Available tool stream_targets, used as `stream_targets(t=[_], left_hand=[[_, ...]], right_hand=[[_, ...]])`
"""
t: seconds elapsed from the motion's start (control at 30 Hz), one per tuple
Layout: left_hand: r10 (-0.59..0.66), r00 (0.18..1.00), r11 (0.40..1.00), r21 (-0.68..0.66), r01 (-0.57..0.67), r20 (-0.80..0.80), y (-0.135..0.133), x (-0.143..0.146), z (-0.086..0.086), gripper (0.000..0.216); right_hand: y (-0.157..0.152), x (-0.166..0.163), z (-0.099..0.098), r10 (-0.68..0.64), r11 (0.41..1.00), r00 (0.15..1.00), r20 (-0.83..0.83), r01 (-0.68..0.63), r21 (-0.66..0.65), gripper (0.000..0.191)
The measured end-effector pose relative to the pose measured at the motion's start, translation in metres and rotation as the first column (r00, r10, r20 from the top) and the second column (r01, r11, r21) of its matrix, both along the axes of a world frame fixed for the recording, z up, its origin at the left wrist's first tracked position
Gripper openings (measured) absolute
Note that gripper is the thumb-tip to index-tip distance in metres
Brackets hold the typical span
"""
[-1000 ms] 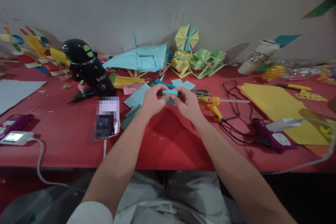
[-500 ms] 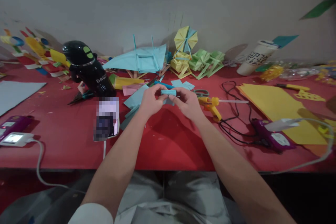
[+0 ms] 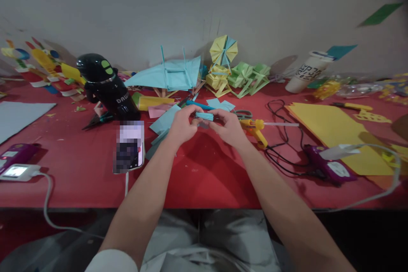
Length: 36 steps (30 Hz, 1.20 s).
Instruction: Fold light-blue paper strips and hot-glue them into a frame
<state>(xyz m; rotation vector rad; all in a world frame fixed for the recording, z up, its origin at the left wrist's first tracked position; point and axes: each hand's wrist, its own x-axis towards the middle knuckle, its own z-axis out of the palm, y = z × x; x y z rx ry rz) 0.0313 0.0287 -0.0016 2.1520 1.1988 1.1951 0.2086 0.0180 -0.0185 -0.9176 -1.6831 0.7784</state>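
Observation:
Between my two hands is a small light-blue pleated paper piece [image 3: 204, 116], its folds pressed close together. My left hand [image 3: 184, 124] pinches its left end with thumb and fingers. At the right end, my right hand [image 3: 228, 126] grips it the same way. Light-blue paper sheets [image 3: 164, 120] lie on the table just left of my left hand. Beside my right hand rests a yellow glue gun [image 3: 255, 129] with a clear glue stick in its back, and the scissors' handles [image 3: 244, 114] show behind it.
A black bottle [image 3: 108, 87] and a phone [image 3: 130, 146] stand to the left. Folded paper models [image 3: 223, 66] line the wall. On the right are yellow paper sheets [image 3: 331, 136], a black cable [image 3: 285, 165] and a purple power strip [image 3: 331, 165]. A white cup [image 3: 307, 72] leans at the back.
The pleated paper stays between both hands and is now tilted slightly, with its folds facing more toward me. The view has shifted a little; the other things lie as before.

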Motion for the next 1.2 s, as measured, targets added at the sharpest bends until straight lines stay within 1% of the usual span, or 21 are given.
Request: stream_targets(t=[0.23,0.4,0.5,0.63,0.8,1.2], left_hand=[[-0.019,1.000,1.000,0.011,0.019,-0.002,0.0002,0.0001,-0.0016,0.018],[-0.013,1.000,1.000,0.009,0.014,-0.005,-0.0006,0.0005,-0.0020,0.017],[-0.016,1.000,1.000,0.004,0.016,0.003,-0.0016,0.0014,-0.0002,0.017],[-0.020,1.000,1.000,0.000,0.020,0.009,-0.0027,0.0019,0.0017,0.018],[-0.010,1.000,1.000,-0.024,0.011,0.019,-0.0024,0.0007,0.0013,0.019],[0.002,0.997,0.998,-0.069,0.003,0.073,-0.0009,-0.0005,0.0008,0.018]], right_hand=[[0.0000,0.0029,-0.0003,-0.035,0.999,0.999,0.038,0.035,0.007,0.015],[-0.0006,0.0036,0.0023,-0.007,1.000,1.000,-0.003,0.007,-0.012,0.011],[-0.0010,0.0036,0.0027,-0.027,1.000,0.999,-0.021,0.027,-0.015,0.010],[-0.0011,0.0036,0.0013,-0.046,0.998,0.998,-0.038,0.045,-0.037,0.011],[-0.0007,0.0036,-0.0005,-0.016,0.996,0.996,-0.086,0.008,-0.087,0.013],[-0.0021,0.0034,0.0019,-0.045,0.996,0.996,-0.079,0.038,-0.081,0.015]])
